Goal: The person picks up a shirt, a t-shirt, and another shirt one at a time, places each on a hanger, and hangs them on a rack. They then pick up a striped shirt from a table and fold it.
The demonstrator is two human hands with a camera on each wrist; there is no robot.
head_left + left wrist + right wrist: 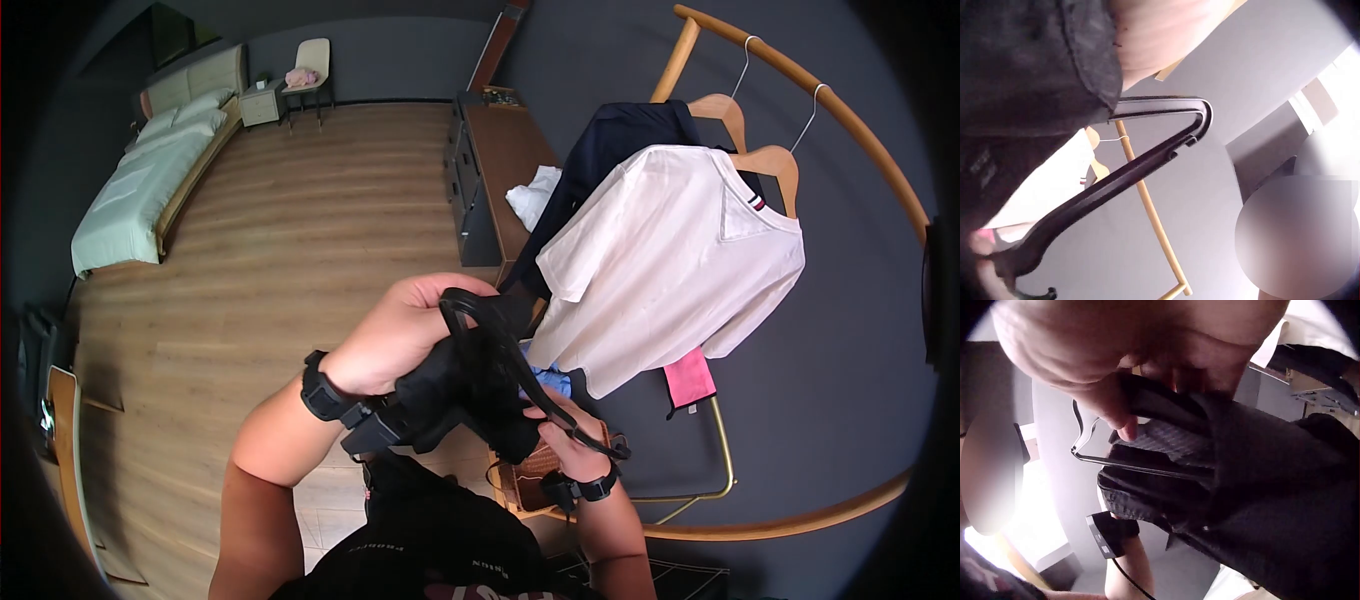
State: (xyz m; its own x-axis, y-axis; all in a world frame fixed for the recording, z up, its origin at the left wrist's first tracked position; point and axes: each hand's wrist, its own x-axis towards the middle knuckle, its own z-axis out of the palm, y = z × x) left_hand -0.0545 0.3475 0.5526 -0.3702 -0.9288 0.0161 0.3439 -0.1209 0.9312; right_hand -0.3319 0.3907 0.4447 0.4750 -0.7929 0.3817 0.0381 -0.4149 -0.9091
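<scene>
At the clothes rack (868, 130), left hand (395, 335) clutches black garment (435, 392); right hand (578, 440) grips black hanger (1116, 178). Probably mid-fitting; next move calls for seating fabric evenly.

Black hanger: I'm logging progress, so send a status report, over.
Left hand gripping black garment. Right hand holding black hanger near its hook. White shirt hanging beyond; nothing seen blocking the hands.

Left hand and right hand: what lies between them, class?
A black clothes hanger and black garment lie between left hand and right hand, as the head view shows.
</scene>
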